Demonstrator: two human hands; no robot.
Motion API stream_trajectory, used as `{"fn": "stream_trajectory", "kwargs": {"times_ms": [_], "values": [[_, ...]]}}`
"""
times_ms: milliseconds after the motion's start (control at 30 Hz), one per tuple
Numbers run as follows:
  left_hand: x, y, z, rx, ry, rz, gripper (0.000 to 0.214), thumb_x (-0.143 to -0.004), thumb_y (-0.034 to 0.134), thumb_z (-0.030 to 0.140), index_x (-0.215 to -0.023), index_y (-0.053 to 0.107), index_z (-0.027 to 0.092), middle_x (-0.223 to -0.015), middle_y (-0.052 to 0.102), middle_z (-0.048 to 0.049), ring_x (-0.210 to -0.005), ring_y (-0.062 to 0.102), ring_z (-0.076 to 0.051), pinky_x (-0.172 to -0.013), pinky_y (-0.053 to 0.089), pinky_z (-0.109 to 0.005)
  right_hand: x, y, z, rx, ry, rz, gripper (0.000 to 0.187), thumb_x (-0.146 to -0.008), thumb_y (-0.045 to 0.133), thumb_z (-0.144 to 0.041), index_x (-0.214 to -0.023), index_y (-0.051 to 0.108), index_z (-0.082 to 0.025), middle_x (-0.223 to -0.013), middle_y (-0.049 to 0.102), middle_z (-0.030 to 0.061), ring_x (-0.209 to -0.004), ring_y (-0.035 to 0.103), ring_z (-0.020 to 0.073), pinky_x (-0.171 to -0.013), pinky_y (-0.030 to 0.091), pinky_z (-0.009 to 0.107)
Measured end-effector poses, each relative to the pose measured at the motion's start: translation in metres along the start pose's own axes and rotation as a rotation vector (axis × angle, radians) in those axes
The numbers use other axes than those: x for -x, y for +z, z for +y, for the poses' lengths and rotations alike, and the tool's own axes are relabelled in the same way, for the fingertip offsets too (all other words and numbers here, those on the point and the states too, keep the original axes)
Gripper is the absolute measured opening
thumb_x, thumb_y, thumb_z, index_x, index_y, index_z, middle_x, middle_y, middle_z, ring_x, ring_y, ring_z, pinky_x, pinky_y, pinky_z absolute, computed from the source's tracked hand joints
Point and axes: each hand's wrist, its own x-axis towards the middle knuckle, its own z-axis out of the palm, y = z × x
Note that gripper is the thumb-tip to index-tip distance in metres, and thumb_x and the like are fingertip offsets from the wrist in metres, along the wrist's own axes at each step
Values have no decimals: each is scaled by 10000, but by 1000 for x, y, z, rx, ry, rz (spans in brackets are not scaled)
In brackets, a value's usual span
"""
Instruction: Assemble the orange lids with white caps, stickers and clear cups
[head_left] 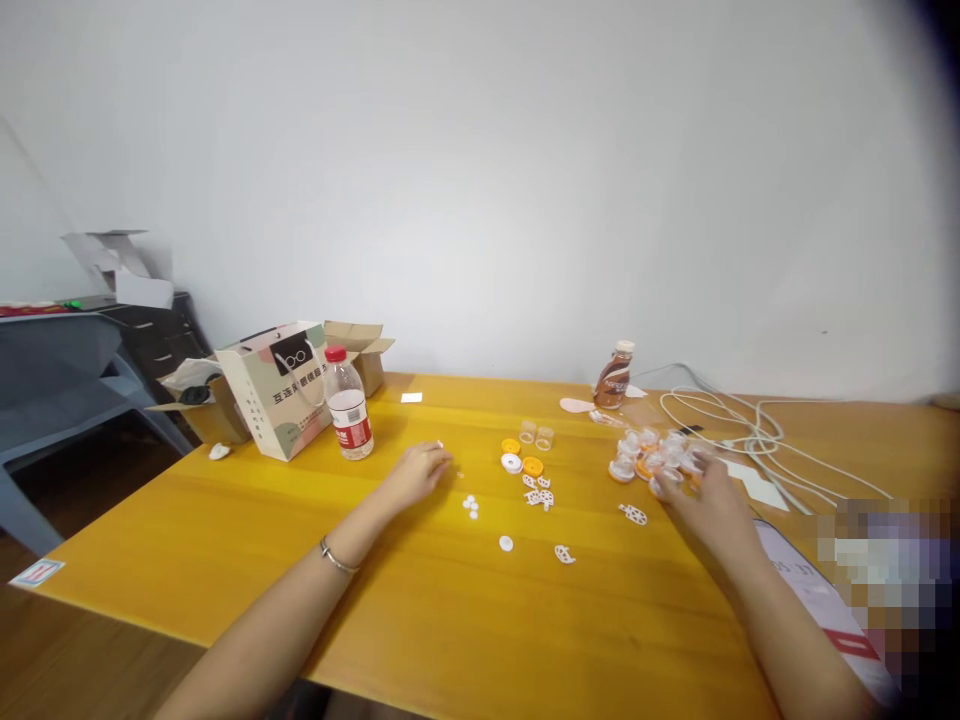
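My left hand [416,473] is just above the table, left of the loose parts. Its fingers are bent and drawn together; a tiny white spot shows at the fingertips, too small to name. Several small white discs [471,506] lie to its right. My right hand [709,510] reaches the near right edge of a pile of clear plastic cups with white and orange bases [649,455]. Its thumb and fingers are spread around the edge of this pile, and I see no piece clearly gripped. White cut-out pieces [540,496] and a larger white disc [506,544] lie between my hands.
Orange rings [532,466] and two clear cups [545,438] stand mid-table. Behind are a brown drink bottle [613,377] and coiled white cables [757,440]. On the left stand a water bottle [349,410], a paper bag [281,395] and cardboard boxes [360,350].
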Motion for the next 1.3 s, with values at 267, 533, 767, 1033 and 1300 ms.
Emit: {"fn": "stream_trajectory", "kwargs": {"times_ms": [267, 533, 767, 1033, 1300], "values": [[1, 10, 2, -138, 47, -114, 320, -826, 385, 93, -990, 601, 263, -1018, 608, -37, -954, 537, -175, -747, 378, -263, 23, -7, -47, -235, -294, -8, 344, -775, 423, -382, -1050, 475, -181, -1095, 557, 119, -1030, 504, 262, -873, 386, 393], [-7, 14, 3, -212, 96, -128, 202, -851, 432, 207, -818, 630, 216, -864, 634, -49, -899, 515, -195, -693, 324, -293, 57, 4, -117, -415, -659, -508, 169, -805, 433, -299, -899, 551, -222, -925, 631, 54, -868, 578, 203, -785, 446, 345], [-15, 21, 4, -402, 293, -80, 180, -850, 429, 160, -728, 561, 151, -737, 588, -89, -843, 475, -201, -704, 296, -331, 69, 36, -110, -421, -694, -539, 146, -812, 431, -267, -881, 551, -220, -900, 625, 52, -868, 571, 199, -787, 436, 340], [-13, 28, -10, -397, 203, -16, 182, -863, 382, 192, -772, 532, 142, -791, 578, -89, -854, 480, -203, -704, 299, -332, 33, 63, -105, -82, -621, -352, 227, -804, 446, -300, -970, 544, -180, -980, 606, 81, -929, 526, 226, -820, 380, 341], [-10, 25, -12, -403, 166, -7, 167, -858, 382, 221, -802, 523, 149, -807, 575, -80, -864, 486, -194, -707, 314, -314, -4, 106, -152, 128, -542, -422, 262, -749, 517, -338, -871, 606, -125, -926, 627, 148, -892, 542, 261, -776, 358, 339]]}}
